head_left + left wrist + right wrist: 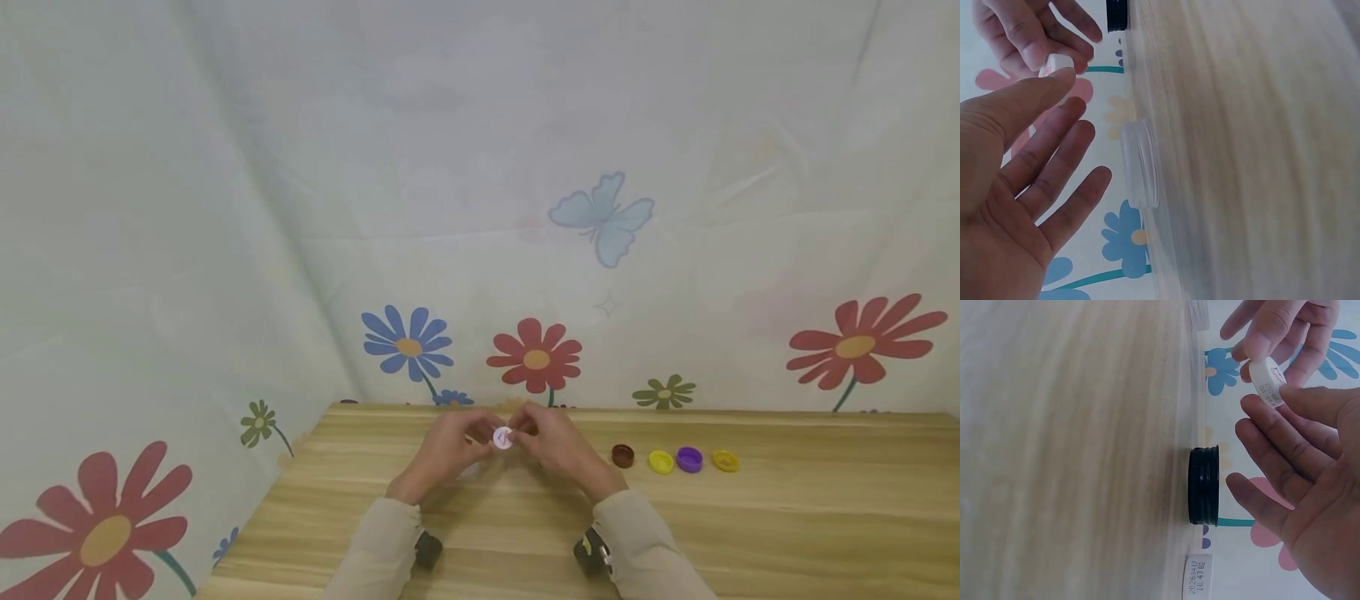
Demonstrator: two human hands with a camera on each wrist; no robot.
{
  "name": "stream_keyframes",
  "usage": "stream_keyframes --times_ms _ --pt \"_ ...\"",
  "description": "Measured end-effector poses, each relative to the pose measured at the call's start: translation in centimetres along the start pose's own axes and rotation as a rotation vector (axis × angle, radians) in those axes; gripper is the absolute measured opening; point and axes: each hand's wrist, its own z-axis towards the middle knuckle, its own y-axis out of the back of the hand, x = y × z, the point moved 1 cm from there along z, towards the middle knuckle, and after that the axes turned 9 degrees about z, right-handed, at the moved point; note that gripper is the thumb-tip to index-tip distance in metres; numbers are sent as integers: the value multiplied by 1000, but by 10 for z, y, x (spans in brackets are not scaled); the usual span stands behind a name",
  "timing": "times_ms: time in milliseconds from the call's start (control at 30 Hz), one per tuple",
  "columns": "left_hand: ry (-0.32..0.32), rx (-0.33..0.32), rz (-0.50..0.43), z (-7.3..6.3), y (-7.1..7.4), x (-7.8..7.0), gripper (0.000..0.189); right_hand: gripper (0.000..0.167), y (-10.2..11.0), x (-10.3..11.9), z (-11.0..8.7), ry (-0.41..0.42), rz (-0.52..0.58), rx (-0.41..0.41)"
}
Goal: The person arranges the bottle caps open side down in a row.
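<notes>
Both hands pinch one small white bottle cap (503, 437), held above the table between them. It has a pinkish print on its top and dark printed characters on its side (1267, 384). My left hand (447, 448) has its thumb on the cap, other fingers spread loosely. From the opposite side my right hand (557, 443) grips it between thumb and fingertips. A clear plastic lid (1139, 164) sits on the table below the left hand. Under the right hand stands a black ridged lid (1204, 486), mostly hidden in the head view.
Right of the hands, a dark brown cap (622, 456), a yellow cap (661, 462), a purple cap (689, 459) and an orange-yellow cap (725, 461) form a row. Another white cap (1198, 577) with a printed code lies past the black lid. A flowered cloth (465, 167) hangs behind the wooden table (787, 525).
</notes>
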Motion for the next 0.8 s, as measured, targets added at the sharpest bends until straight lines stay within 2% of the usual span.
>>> stream_keyframes --times_ms 467,700,800 --pt "22 35 -14 -2 3 1 21 17 -3 -3 2 47 -26 80" --pt "19 55 0 -2 2 5 23 17 -7 -4 3 49 -78 73" --pt "42 71 0 -3 2 6 25 17 -9 -2 2 46 -95 81"
